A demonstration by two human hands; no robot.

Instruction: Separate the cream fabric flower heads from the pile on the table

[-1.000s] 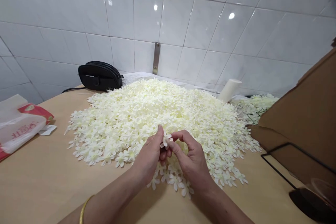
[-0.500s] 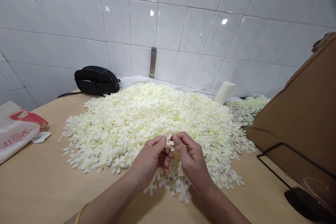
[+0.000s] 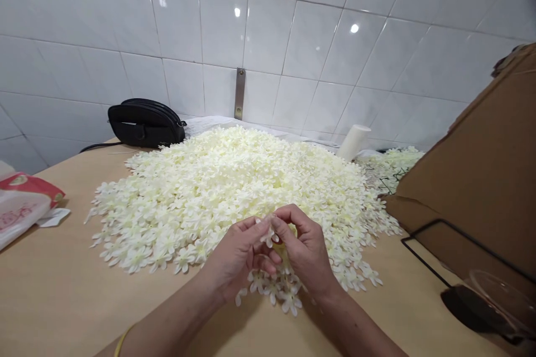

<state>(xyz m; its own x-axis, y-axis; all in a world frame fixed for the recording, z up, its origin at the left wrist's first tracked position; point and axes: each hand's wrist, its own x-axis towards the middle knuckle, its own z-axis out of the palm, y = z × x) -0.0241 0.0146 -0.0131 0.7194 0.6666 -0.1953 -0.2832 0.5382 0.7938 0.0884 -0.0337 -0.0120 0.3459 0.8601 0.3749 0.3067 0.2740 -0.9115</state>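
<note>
At the near edge of the heap: both bare hands meet above the tabletop (image 3: 62,295), working close together on one white artificial blossom (image 3: 269,237).
Left hand (image 3: 234,256): thumb and forefinger pinch the blossom from its left side; the lower fingers curl loosely beneath it.
Right hand (image 3: 307,251): thumb and forefinger are closed at the blossom's upper right; the exact contact is partly hidden by the fingertips.
Blossom: raised between the two hands, petals hanging below the pinch; whether anything else is held with it, I cannot tell.
Handling in hand: this looks like fine two-handed fingertip work on a single flower, with neither hand reaching into the heap.
What the grip calls for: a light, steady pinch on the left and small, precise movements on the right, since the petals look thin and easily creased.
Flower heap (image 3: 234,178): loose matching blossoms spread behind and around the hands, a few (image 3: 290,301) lying just below them.
Left of the heap: a black zippered bag (image 3: 144,125) and, nearer, a red-and-white plastic packet (image 3: 25,206).
Right of the heap: a white cylinder (image 3: 354,143) leaning at the back, a cardboard box (image 3: 473,173), and dark-lensed glasses (image 3: 469,309) in the near corner.
</note>
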